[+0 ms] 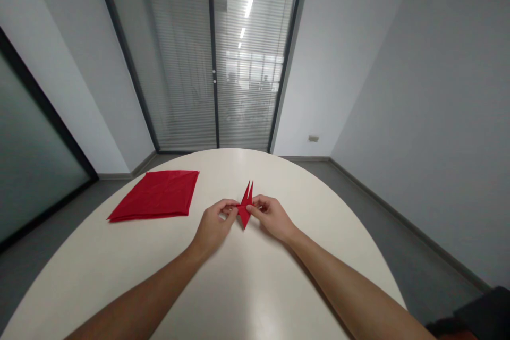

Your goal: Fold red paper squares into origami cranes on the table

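Between my hands is a small red folded paper (244, 214), an origami piece with two narrow points upward and one wider point toward me. My left hand (215, 223) pinches its left edge between thumb and fingers. On the other side, my right hand (272, 215) grips the right edge, its thumb lying across the front. The fingertips behind the paper are partly hidden. Both hands are just above or on the white table; I cannot tell whether the paper touches it.
A stack of red paper sheets (157, 195) lies on the left of the round white table (239, 287). Beyond the table's far edge stands a glass partition with blinds (179, 64). A dark object (484, 316) shows at the lower right corner.
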A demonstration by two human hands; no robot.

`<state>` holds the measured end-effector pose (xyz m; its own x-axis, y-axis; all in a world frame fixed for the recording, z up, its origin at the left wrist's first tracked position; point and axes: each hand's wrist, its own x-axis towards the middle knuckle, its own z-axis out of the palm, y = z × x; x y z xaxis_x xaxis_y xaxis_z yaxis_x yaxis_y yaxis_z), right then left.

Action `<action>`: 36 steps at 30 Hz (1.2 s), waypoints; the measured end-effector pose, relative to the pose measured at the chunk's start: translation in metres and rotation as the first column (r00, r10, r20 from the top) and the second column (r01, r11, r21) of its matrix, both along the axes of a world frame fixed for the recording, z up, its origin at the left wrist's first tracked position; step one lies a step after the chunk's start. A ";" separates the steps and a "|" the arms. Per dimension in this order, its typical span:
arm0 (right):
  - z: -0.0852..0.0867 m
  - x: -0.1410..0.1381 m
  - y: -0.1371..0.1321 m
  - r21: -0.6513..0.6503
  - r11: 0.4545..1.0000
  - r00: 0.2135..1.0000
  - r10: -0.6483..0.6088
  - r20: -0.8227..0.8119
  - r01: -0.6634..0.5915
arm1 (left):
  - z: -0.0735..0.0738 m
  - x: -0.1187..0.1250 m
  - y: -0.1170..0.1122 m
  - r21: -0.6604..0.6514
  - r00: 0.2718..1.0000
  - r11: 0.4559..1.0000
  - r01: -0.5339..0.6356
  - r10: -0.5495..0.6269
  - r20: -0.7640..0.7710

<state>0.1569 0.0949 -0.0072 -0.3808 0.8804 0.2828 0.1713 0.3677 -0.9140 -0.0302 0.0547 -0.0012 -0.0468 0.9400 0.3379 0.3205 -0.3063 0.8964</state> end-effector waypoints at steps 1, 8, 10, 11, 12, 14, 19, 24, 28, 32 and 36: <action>0.000 0.000 0.001 -0.008 1.000 1.000 -0.005 0.002 0.005 | 0.001 0.000 -0.001 -0.006 1.000 1.000 0.003 -0.003 0.001; 0.001 0.001 0.003 -0.071 0.997 1.000 0.009 -0.028 -0.011 | 0.000 0.000 0.000 0.025 1.000 1.000 -0.011 0.011 -0.029; 0.002 0.001 0.002 -0.085 0.996 0.998 0.036 -0.044 -0.040 | 0.000 -0.001 0.002 0.049 0.999 0.999 -0.022 0.024 -0.041; 0.003 0.001 0.001 -0.092 0.995 0.998 0.044 -0.051 -0.048 | 0.001 -0.001 0.002 0.057 0.998 0.998 -0.024 0.027 -0.050; 0.004 0.001 0.001 -0.101 0.993 0.997 0.049 -0.054 -0.054 | 0.001 -0.001 0.003 0.060 0.998 0.998 -0.027 0.031 -0.057; 0.005 0.001 -0.001 -0.119 0.991 0.997 0.052 -0.054 -0.058 | 0.002 -0.001 0.003 0.055 0.997 0.998 -0.038 0.042 -0.061; 0.006 0.000 -0.001 -0.120 0.991 0.998 0.045 -0.049 -0.050 | -0.001 -0.001 0.003 0.041 0.997 0.998 -0.053 0.055 -0.051; 0.000 0.000 0.003 -0.101 0.995 0.996 0.020 -0.085 -0.028 | -0.008 -0.002 0.004 0.038 0.999 0.999 -0.032 0.033 -0.041; -0.002 0.001 0.003 -0.086 0.996 0.996 -0.007 -0.094 -0.001 | -0.006 -0.002 0.001 0.033 0.999 0.999 -0.018 0.020 -0.045; -0.001 0.001 0.002 -0.079 0.997 0.997 0.009 -0.083 -0.015 | -0.003 -0.001 -0.001 -0.008 0.999 1.000 -0.020 0.020 -0.036; -0.004 0.002 0.003 -0.050 0.998 0.996 0.031 -0.085 -0.035 | -0.006 -0.001 0.002 -0.022 0.999 0.999 -0.024 0.024 -0.026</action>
<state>0.1587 0.0980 -0.0112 -0.3865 0.8819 0.2701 0.0821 0.3245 -0.9423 -0.0312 0.0563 -0.0067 -0.0612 0.9460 0.3183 0.3506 -0.2782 0.8942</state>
